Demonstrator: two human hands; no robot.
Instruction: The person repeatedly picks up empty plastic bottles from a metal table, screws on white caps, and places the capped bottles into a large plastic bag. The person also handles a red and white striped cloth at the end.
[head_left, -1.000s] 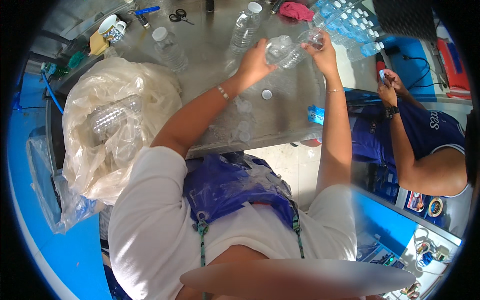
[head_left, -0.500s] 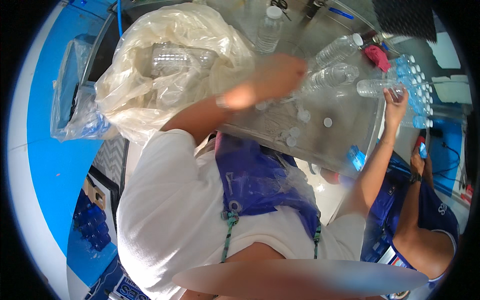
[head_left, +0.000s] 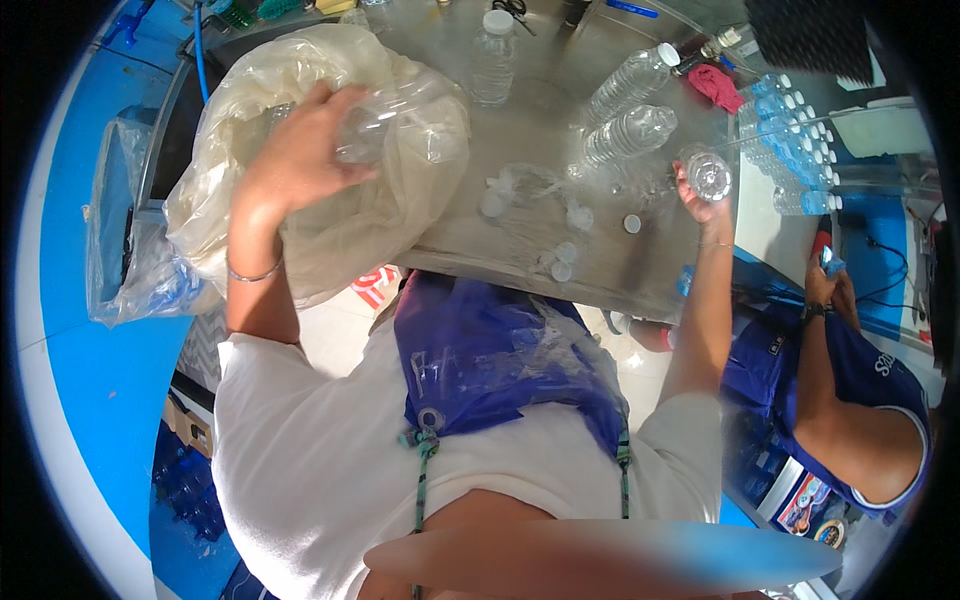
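Note:
My left hand [head_left: 305,150] is inside the mouth of a large translucent plastic bag [head_left: 400,220]. Its thumb and fingers straddle a clear plastic bottle [head_left: 372,125], which the hand partly covers. On the right, the fingers of my right hand [head_left: 702,200] are closed round another clear plastic bottle [head_left: 710,172], its round base turned up. Left of that hand, an uncapped clear bottle [head_left: 630,135] and a white-capped one [head_left: 635,82] lie aslant on the metal table [head_left: 540,225]. A third capped bottle [head_left: 494,60] stands at the far side.
Several loose white caps lie on the table, one cap [head_left: 632,224] nearer my right hand. Rows of blue-labelled bottles [head_left: 790,140] stand at the right beyond a pink cloth [head_left: 715,88]. At far right a co-worker's hands [head_left: 832,285] hold something small and blue.
My left hand has swung from the middle of the table leftward into the bag, onto a bottle. My right hand has tilted its bottle so the base shows. The whole view has shifted slightly.

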